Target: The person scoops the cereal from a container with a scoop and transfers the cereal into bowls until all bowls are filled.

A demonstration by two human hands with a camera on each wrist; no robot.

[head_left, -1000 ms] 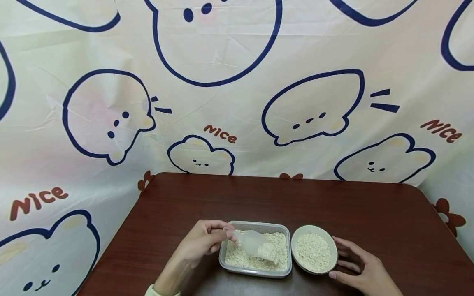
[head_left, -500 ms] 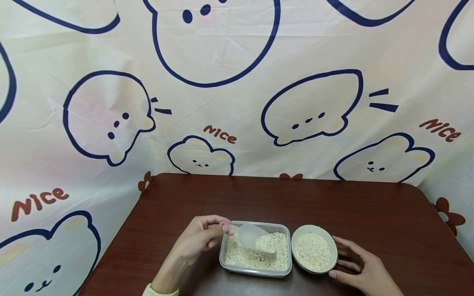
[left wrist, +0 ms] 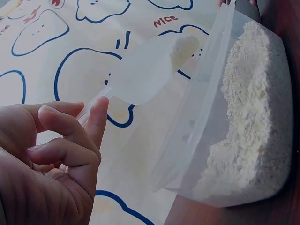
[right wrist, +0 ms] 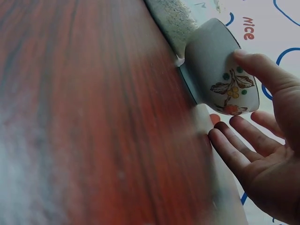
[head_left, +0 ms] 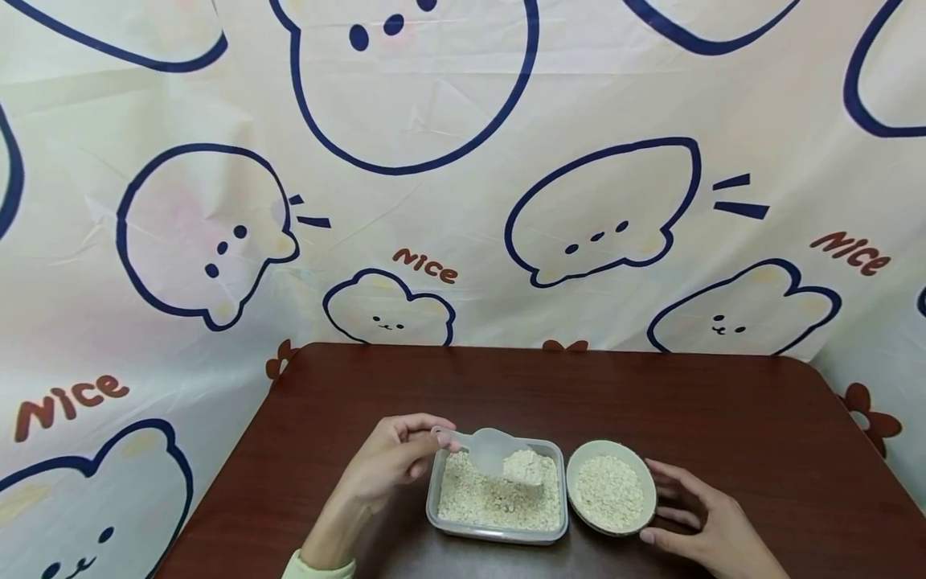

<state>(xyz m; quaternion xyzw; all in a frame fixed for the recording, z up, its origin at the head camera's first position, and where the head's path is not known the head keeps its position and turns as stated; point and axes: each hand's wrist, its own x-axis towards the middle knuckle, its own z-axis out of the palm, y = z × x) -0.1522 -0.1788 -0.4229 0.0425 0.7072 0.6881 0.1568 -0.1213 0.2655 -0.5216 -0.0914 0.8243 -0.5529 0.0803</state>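
My left hand [head_left: 391, 462] pinches the handle of a translucent plastic scoop [head_left: 489, 452] between thumb and fingers. Pale flakes, like rolled oats [head_left: 524, 466], fill the scoop's far end, which hangs above a clear plastic container [head_left: 499, 534] of the same flakes. In the left wrist view, the scoop [left wrist: 140, 72] is lifted apart from the container [left wrist: 187, 136]. My right hand [head_left: 712, 519] is at the right side of a small bowl [head_left: 575, 503] holding flakes. In the right wrist view, the thumb touches the flower-patterned bowl [right wrist: 211, 61] near its rim; the other fingers extend loosely.
Container and bowl stand side by side near the front of a dark reddish-brown table [head_left: 550, 394]. A pale cloth [head_left: 463, 201] with blue cartoon outlines hangs behind and beside the table.
The scoop has risen a little from the flakes in the container and still carries a heap. My right hand and the bowl stay in place, while the head view has shifted slightly.
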